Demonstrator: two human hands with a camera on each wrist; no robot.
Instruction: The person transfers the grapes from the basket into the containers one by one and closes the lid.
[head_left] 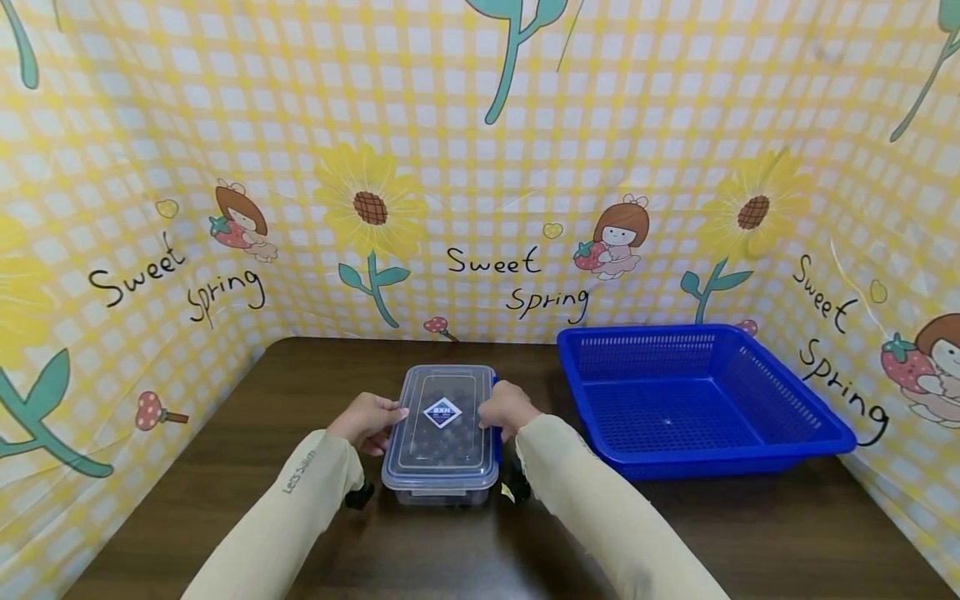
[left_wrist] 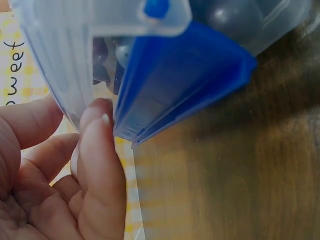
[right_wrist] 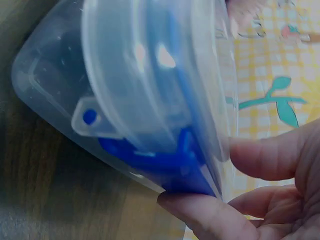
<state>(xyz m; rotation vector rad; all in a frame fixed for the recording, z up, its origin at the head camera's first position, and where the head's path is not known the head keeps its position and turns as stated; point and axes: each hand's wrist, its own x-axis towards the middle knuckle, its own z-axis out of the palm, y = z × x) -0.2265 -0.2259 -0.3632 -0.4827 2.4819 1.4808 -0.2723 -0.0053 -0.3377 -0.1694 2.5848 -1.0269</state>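
Note:
A clear plastic box [head_left: 420,446] with a lid stands on the table, a diamond-shaped label on top. Dark round things show through it, their kind unclear. At its left side my left hand [head_left: 369,421] grips the lid edge, thumb on top and fingers beneath. A blue latch [left_wrist: 185,80] angles outward from the box beside those fingers in the left wrist view. My right hand [head_left: 512,410] holds the opposite edge, thumb over the lid. Its finger touches the blue latch [right_wrist: 175,172] on that side; whether this latch is fastened, I cannot tell.
A blue plastic basket [head_left: 708,462] with slotted walls stands to the right of the box. The brown wooden table [head_left: 247,500] extends around both. Behind and at the sides hangs a yellow checked cloth [head_left: 480,167] with flower prints.

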